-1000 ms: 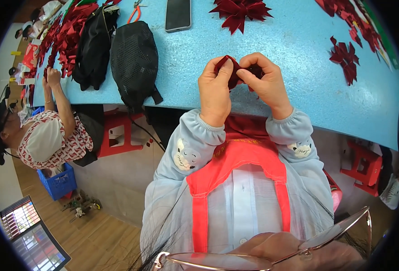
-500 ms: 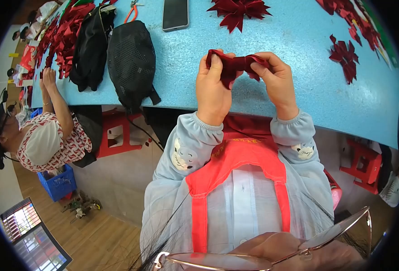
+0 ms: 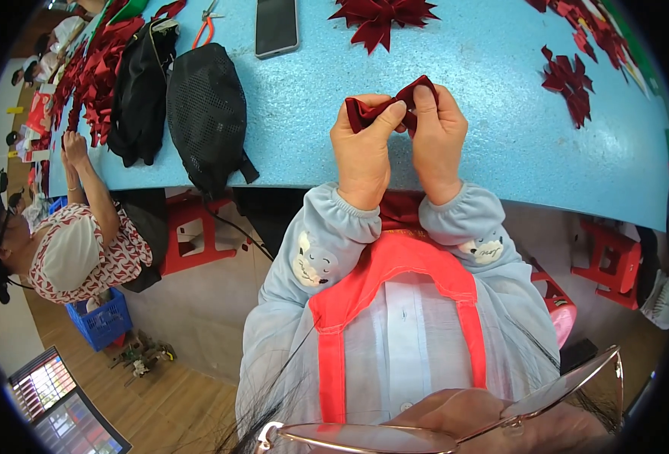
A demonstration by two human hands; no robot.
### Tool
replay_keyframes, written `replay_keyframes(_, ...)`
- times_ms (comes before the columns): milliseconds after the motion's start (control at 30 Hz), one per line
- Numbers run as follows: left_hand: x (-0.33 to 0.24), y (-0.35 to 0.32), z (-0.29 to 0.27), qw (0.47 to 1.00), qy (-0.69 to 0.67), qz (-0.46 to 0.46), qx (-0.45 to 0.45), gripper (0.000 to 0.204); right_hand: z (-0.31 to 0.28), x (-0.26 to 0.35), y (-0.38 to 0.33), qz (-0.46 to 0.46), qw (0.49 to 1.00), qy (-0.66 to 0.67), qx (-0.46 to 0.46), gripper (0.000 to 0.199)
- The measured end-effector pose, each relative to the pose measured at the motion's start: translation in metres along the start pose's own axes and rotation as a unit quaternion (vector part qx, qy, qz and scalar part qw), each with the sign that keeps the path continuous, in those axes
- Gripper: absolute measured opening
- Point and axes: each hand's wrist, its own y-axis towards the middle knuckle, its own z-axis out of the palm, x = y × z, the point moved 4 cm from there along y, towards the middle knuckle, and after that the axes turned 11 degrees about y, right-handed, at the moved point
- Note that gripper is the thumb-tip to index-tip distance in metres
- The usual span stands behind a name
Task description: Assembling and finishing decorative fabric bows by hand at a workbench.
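Observation:
A dark red velvet bow point(image 3: 358, 113) is held in both hands above the near edge of the blue table. My left hand point(image 3: 366, 147) grips its left loop, with the thumb laid across toward the middle. The right loop is pinched by my right hand point(image 3: 436, 136), whose thumb presses on its face. Both thumbs are close together near the bow's centre. My fingers hide the bow's underside and tails. Beyond my hands, a larger dark red bow point(image 3: 380, 19) lies on the table.
Another red bow point(image 3: 567, 83) lies to the right. Black mesh bag point(image 3: 207, 113), black cloth bag point(image 3: 143, 91), phone point(image 3: 277, 29) and red-handled pliers point(image 3: 205, 30) sit at left and back. Red bows point(image 3: 103, 76) are heaped at far left. A co-worker point(image 3: 84, 242) sits at the left.
My hands have come closer together, the right one moving left. The bow's loops are now folded nearer each other, and its tails no longer show below. The whole view has shifted slightly.

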Motion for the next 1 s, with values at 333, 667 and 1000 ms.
replay_keyframes(333,-0.013,0.001,-0.004,0.999,0.008,-0.014,0.040,0.015,0.006,0.006,0.012,0.085,0.990,-0.030,0.107,0.021)
replay_keyframes(667,-0.003,-0.011,0.001,0.995,-0.085,-0.061,0.002,0.017,0.013,0.027,-0.011,-0.312,0.918,-0.239,0.051,0.020)
replay_keyframes(1000,0.008,-0.010,0.008,0.987,-0.130,-0.090,-0.002,0.015,-0.001,0.008,0.004,0.087,0.989,0.118,0.021,0.027)
